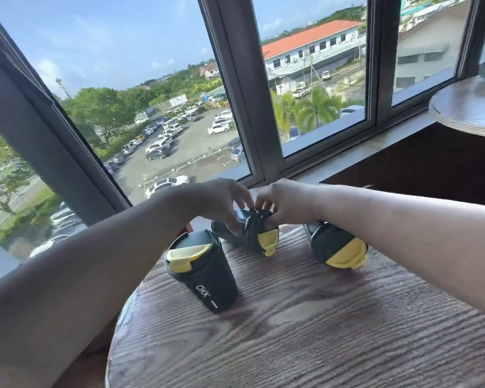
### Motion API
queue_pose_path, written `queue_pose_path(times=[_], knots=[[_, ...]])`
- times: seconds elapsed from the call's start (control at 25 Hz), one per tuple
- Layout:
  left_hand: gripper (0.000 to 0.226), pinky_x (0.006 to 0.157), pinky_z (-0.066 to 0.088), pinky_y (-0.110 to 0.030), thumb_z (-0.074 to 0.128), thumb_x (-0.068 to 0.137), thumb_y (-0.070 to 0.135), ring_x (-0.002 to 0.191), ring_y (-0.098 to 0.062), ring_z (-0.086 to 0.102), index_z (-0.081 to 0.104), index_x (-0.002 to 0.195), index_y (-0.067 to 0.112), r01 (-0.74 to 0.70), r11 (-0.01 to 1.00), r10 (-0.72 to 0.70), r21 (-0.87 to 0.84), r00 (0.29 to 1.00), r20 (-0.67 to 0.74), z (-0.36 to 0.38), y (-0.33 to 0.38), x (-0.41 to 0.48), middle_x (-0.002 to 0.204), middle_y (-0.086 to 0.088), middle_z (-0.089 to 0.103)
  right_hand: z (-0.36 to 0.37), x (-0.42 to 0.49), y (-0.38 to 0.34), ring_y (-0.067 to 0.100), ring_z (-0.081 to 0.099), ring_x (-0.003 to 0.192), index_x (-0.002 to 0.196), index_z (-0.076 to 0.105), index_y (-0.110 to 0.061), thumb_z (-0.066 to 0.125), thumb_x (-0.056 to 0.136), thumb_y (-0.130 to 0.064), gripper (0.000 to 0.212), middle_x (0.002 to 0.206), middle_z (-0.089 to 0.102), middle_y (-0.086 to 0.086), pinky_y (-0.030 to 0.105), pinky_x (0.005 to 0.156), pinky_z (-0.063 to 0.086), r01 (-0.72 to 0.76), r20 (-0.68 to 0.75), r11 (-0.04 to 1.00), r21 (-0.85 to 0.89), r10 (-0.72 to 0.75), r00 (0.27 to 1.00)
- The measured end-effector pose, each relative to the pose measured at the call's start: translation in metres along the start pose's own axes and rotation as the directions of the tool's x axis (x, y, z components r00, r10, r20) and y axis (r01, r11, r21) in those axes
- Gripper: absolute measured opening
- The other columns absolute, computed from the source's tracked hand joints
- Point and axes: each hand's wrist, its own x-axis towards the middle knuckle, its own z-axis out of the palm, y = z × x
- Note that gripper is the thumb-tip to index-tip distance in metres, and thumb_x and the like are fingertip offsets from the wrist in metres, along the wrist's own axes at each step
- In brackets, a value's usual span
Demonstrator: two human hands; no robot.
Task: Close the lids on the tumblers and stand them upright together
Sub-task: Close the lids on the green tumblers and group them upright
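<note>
Both hands are in at the far side of the table (pixel 291 337). My left hand (pixel 224 204) has its fingers curled down over the dark body of the middle tumbler (pixel 225 233), which lies on its side with its mouth turned toward me. My right hand (pixel 284 204) meets it almost fingertip to fingertip, curled onto the rim of the lid (pixel 259 228). The fingers blur, so I can't tell how firm that pinch is.

The yellow flap (pixel 268 240) hangs at the low edge of the lid, and I can't say from here whether it is snapped home.

To do this well, the left hand should pin the body so it can't roll while the right seats the lid square all round. After that I thumb the flap down.

The upright tumbler (pixel 207 281) stands nearer me on the left, and this one should go beside it. The third tumbler (pixel 324 243) lies on its side under my right forearm (pixel 403 219), so I must watch I don't nudge it.
</note>
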Motion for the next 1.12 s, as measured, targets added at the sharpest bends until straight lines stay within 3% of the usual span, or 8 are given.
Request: queue_pose_path(times=[0.2, 0.48, 0.64, 0.76, 0.88, 0.92, 1.0, 1.12], knots=[[0.053, 0.095, 0.058, -0.044, 0.097, 0.058, 0.029, 0.105, -0.012, 0.069, 0.072, 0.102, 0.043, -0.039, 0.996, 0.04, -0.076, 0.999, 0.018, 0.003, -0.011, 0.007, 0.112, 0.02, 0.072, -0.001, 0.003, 0.008, 0.013, 0.066, 0.091, 0.111, 0.073, -0.018, 0.082, 0.08, -0.028, 0.034, 0.101, 0.071, -0.005, 0.032, 0.083, 0.055, -0.002, 0.001, 0.996, 0.084, 0.002, 1.0], [0.044, 0.095, 0.058, -0.043, 0.096, 0.064, 0.031, 0.106, -0.009, 0.069, 0.076, 0.101, 0.045, -0.057, 0.98, 0.048, -0.192, 0.998, -0.052, 0.003, -0.021, 0.002, 0.112, 0.022, 0.073, -0.006, 0.013, 0.016, 0.014, 0.072, 0.084, 0.104, 0.074, -0.016, 0.083, 0.079, -0.02, 0.027, 0.09, 0.075, -0.005, 0.033, 0.078, 0.061, -0.014, 0.016, 0.953, 0.302, 0.01, 1.0], [0.046, 0.1, 0.057, -0.048, 0.097, 0.064, 0.028, 0.108, -0.012, 0.071, 0.078, 0.105, 0.035, -0.075, 0.945, 0.054, -0.319, 0.996, -0.075, 0.0, -0.029, -0.002, 0.114, 0.014, 0.075, -0.013, 0.015, 0.015, 0.018, 0.072, 0.08, 0.103, 0.074, -0.012, 0.079, 0.084, -0.017, 0.021, 0.095, 0.074, 0.008, 0.041, 0.069, 0.064, -0.007, -0.011, 0.895, 0.445, 0.013, 1.0], [0.049, 0.096, 0.059, -0.046, 0.097, 0.059, 0.034, 0.11, -0.019, 0.071, 0.08, 0.104, 0.029, -0.101, 0.892, 0.048, -0.441, 0.99, -0.131, -0.002, -0.034, -0.004, 0.117, 0.004, 0.075, -0.027, 0.017, 0.012, 0.015, 0.071, 0.075, 0.099, 0.075, -0.008, 0.077, 0.087, -0.018, 0.016, 0.092, 0.074, 0.01, 0.034, 0.061, 0.061, 0.025, -0.102, 0.847, 0.53, 0.034, 0.994], [0.038, 0.075, 0.06, -0.024, 0.092, 0.075, 0.016, 0.103, -0.013, 0.07, 0.076, 0.109, 0.023, -0.09, 0.877, 0.031, -0.472, 0.991, -0.131, -0.005, -0.032, -0.013, 0.113, 0.005, 0.072, -0.036, 0.022, 0.005, 0.018, 0.073, 0.08, 0.096, 0.075, -0.008, 0.08, 0.085, -0.025, 0.021, 0.091, 0.075, 0.008, 0.03, 0.064, 0.059, 0.026, -0.143, 0.87, 0.493, 0.052, 0.988], [0.039, 0.073, 0.06, -0.022, 0.089, 0.077, 0.013, 0.099, -0.011, 0.07, 0.075, 0.113, 0.02, -0.088, 0.876, 0.025, -0.474, 0.99, -0.138, -0.006, -0.03, -0.016, 0.113, 0.005, 0.072, -0.037, 0.025, 0.001, 0.019, 0.072, 0.082, 0.095, 0.075, -0.008, 0.081, 0.083, -0.03, 0.025, 0.089, 0.075, 0.006, 0.03, 0.066, 0.06, 0.021, -0.162, 0.896, 0.443, 0.057, 0.985], [0.049, 0.081, 0.063, -0.032, 0.091, 0.075, 0.013, 0.097, -0.015, 0.072, 0.072, 0.119, 0.02, -0.087, 0.874, 0.012, -0.479, 0.987, -0.158, -0.009, -0.031, -0.023, 0.114, 0.001, 0.073, -0.035, 0.03, -0.007, 0.018, 0.07, 0.081, 0.091, 0.073, -0.008, 0.081, 0.08, -0.041, 0.035, 0.086, 0.073, 0.004, 0.027, 0.066, 0.057, 0.008, -0.228, 0.948, 0.318, 0.069, 0.971], [0.071, 0.095, 0.06, -0.046, 0.097, 0.056, 0.04, 0.101, -0.016, 0.074, 0.068, 0.121, 0.039, -0.057, 0.918, -0.027, -0.393, 0.978, -0.205, -0.012, -0.035, -0.031, 0.114, 0.006, 0.074, -0.027, 0.038, -0.018, 0.021, 0.07, 0.083, 0.09, 0.075, -0.007, 0.079, 0.082, -0.042, 0.036, 0.086, 0.073, 0.004, 0.028, 0.066, 0.055, 0.014, -0.286, 0.943, 0.331, 0.087, 0.954]])
